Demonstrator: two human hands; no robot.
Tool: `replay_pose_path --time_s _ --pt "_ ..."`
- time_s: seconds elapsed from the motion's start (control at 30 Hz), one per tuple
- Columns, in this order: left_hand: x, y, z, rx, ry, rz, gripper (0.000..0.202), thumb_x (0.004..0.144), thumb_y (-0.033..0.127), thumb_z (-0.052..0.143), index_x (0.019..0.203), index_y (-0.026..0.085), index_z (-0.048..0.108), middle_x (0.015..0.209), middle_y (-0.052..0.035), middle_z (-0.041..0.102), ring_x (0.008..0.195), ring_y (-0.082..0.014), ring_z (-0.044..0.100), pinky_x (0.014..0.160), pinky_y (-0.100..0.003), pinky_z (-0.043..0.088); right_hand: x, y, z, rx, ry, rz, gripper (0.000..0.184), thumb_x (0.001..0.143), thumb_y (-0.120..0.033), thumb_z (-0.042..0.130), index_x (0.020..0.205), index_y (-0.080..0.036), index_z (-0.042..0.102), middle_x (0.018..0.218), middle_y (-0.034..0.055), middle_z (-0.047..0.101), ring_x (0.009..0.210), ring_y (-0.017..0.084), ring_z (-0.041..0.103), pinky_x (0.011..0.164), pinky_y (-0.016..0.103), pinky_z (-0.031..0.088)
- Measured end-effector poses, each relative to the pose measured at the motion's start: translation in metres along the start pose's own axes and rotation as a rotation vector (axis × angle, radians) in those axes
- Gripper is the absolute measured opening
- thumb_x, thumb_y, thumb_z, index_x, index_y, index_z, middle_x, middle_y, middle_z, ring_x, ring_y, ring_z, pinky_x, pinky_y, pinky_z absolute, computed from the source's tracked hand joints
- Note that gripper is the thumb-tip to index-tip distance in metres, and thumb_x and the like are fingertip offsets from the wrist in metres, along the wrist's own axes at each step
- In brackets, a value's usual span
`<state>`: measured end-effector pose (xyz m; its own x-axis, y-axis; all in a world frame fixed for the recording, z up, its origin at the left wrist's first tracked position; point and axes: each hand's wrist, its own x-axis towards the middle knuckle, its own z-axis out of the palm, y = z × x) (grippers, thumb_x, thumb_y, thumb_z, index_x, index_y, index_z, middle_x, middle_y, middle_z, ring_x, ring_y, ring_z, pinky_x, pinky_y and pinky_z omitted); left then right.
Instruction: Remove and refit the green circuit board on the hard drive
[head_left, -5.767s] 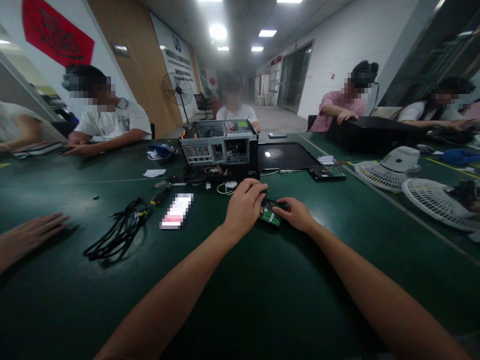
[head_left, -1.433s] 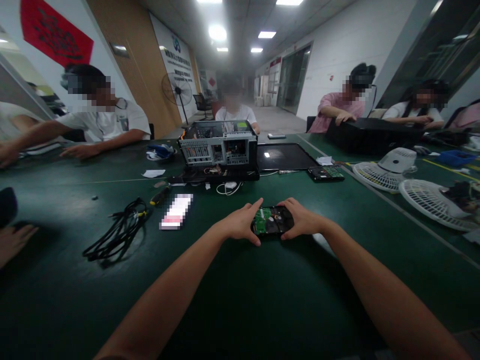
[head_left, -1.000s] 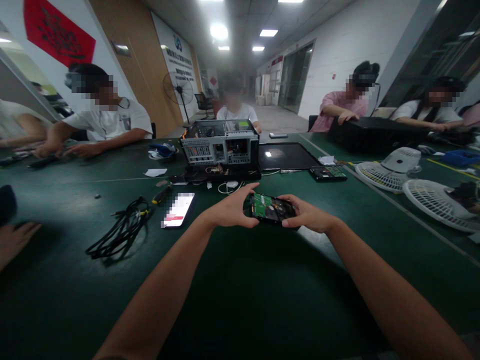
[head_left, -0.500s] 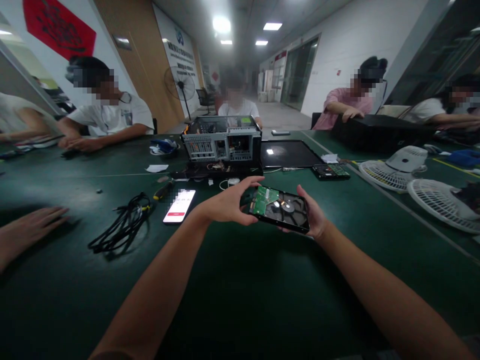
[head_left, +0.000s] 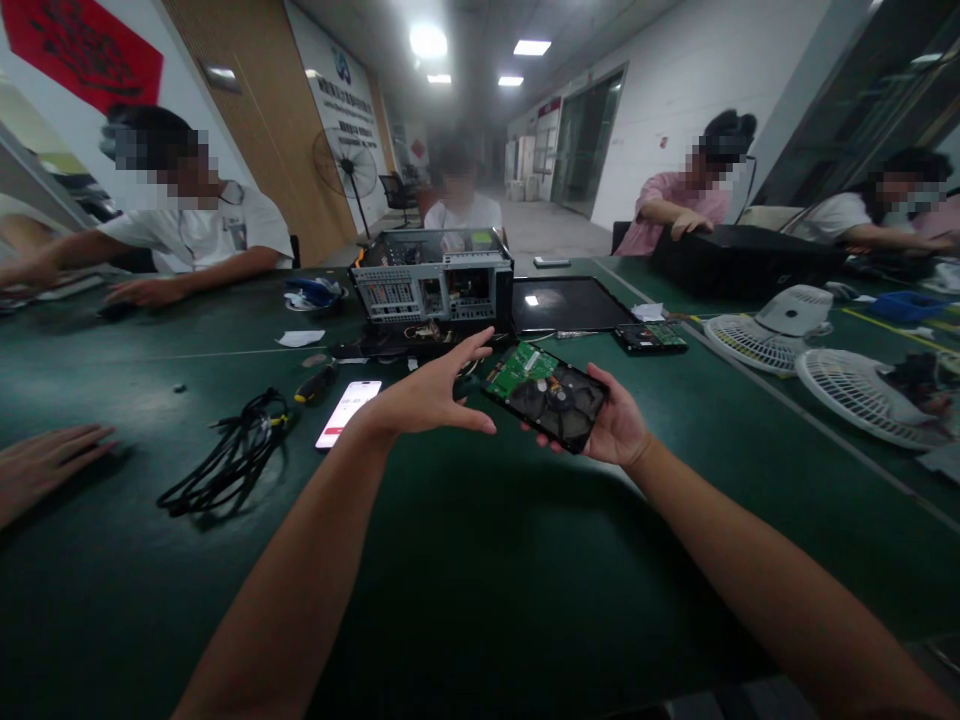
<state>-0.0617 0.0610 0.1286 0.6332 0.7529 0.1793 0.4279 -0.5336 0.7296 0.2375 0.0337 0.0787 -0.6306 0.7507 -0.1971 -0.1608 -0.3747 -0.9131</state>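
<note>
A hard drive (head_left: 551,393) is held up above the green table, its green circuit board facing me. My right hand (head_left: 616,420) grips it by the right end, with fingers underneath and the thumb at the edge. Just left of the drive, my left hand (head_left: 439,390) is open, thumb and fingers spread apart and off the drive. Beyond my hands stands an opened computer case (head_left: 435,285) with its metal frame showing. To the right of it, a second hard drive (head_left: 651,338) lies on the table.
Left of my arm lie a lit phone (head_left: 349,412), a screwdriver (head_left: 315,383) and a coiled black cable (head_left: 229,455). Another person's hand (head_left: 56,465) rests at the far left. A black panel (head_left: 570,304) and white fan parts (head_left: 862,395) are on the right.
My left hand has let go of the hard drive and opened beside it. My right hand now holds the drive alone, turned and tilted more toward me.
</note>
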Motion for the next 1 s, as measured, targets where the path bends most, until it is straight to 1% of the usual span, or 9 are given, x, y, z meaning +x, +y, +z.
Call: replay_pose_path --time_s 0.13,0.2,0.3,0.4,0.5,0.57,0.63,0.8,1.0 --pt "0.006 -0.019 0.003 0.216 0.051 -0.108 0.093 0.079 0.049 0.076 0.157 0.023 0.031 0.144 -0.0128 0.059 0.131 -0.032 0.056 0.11 -0.047 0.043 -0.01 -0.007 -0.011 -0.162 0.146 -0.107 0.093 0.091 -0.076 0.004 0.159 -0.016 0.028 0.138 0.0191 0.062 0.12 0.033 0.064 0.106 0.056 0.043" --pt "0.011 -0.029 0.013 0.273 -0.03 -0.131 0.074 0.085 0.046 0.07 0.15 0.021 0.043 0.134 -0.0106 0.066 0.122 -0.0294 0.062 0.107 -0.045 0.045 -0.024 -0.008 -0.024 -0.306 0.274 -0.149 0.093 0.091 -0.073 0.001 0.161 -0.016 0.024 0.144 0.019 0.058 0.124 0.034 0.062 0.105 0.058 0.043" --pt "0.019 -0.041 0.035 0.332 -0.136 -0.131 0.057 0.091 0.039 0.062 0.144 0.021 0.052 0.131 -0.0088 0.067 0.12 -0.0271 0.062 0.105 -0.042 0.046 -0.053 -0.007 -0.056 -0.42 0.487 -0.198 0.089 0.093 -0.068 0.003 0.163 -0.015 0.022 0.148 0.0201 0.055 0.125 0.037 0.061 0.101 0.061 0.044" --pt "0.024 -0.048 0.06 0.424 -0.17 -0.188 0.048 0.093 0.029 0.055 0.141 0.023 0.054 0.135 -0.0106 0.063 0.123 -0.0293 0.06 0.103 -0.044 0.048 -0.088 -0.006 -0.1 -0.25 0.648 -0.255 0.082 0.098 -0.06 0.015 0.162 -0.01 0.023 0.152 0.0286 0.046 0.122 0.039 0.063 0.096 0.059 0.045" --pt "0.028 -0.05 0.084 0.518 -0.088 -0.307 0.05 0.093 0.021 0.05 0.143 0.025 0.05 0.141 -0.0133 0.057 0.122 -0.0322 0.06 0.097 -0.046 0.051 -0.118 -0.011 -0.144 -0.027 0.781 -0.295 0.07 0.098 -0.055 0.026 0.154 -0.017 0.044 0.155 0.0266 0.043 0.117 0.037 0.066 0.091 0.058 0.045" --pt "0.028 -0.051 0.096 0.535 -0.06 -0.344 0.052 0.094 0.021 0.047 0.146 0.023 0.045 0.146 -0.0163 0.05 0.117 -0.0325 0.062 0.09 -0.045 0.054 -0.132 -0.017 -0.169 0.068 0.866 -0.324 0.058 0.097 -0.049 0.032 0.136 -0.021 0.066 0.154 0.0257 0.045 0.113 0.036 0.068 0.086 0.058 0.045" --pt "0.029 -0.052 0.105 0.552 -0.045 -0.366 0.051 0.095 0.02 0.045 0.146 0.022 0.043 0.147 -0.0176 0.047 0.112 -0.0322 0.064 0.085 -0.043 0.055 -0.141 -0.025 -0.187 0.113 0.929 -0.32 0.051 0.096 -0.043 0.036 0.12 -0.021 0.075 0.153 0.025 0.046 0.113 0.035 0.068 0.083 0.058 0.044" --pt "0.029 -0.053 0.113 0.58 -0.039 -0.379 0.047 0.096 0.02 0.046 0.142 0.023 0.045 0.145 -0.0168 0.048 0.102 -0.0291 0.066 0.076 -0.038 0.055 -0.147 -0.039 -0.207 0.092 0.989 -0.29 0.044 0.094 -0.037 0.041 0.113 -0.019 0.077 0.148 0.0266 0.051 0.106 0.03 0.071 0.08 0.055 0.046" --pt "0.027 -0.053 0.112 0.575 -0.044 -0.384 0.043 0.097 0.021 0.046 0.141 0.025 0.046 0.146 -0.0151 0.048 0.101 -0.0265 0.067 0.075 -0.035 0.055 -0.135 -0.045 -0.209 0.036 1.059 -0.212 0.04 0.095 -0.034 0.043 0.117 -0.014 0.07 0.137 0.0291 0.061 0.094 0.026 0.073 0.075 0.048 0.049"
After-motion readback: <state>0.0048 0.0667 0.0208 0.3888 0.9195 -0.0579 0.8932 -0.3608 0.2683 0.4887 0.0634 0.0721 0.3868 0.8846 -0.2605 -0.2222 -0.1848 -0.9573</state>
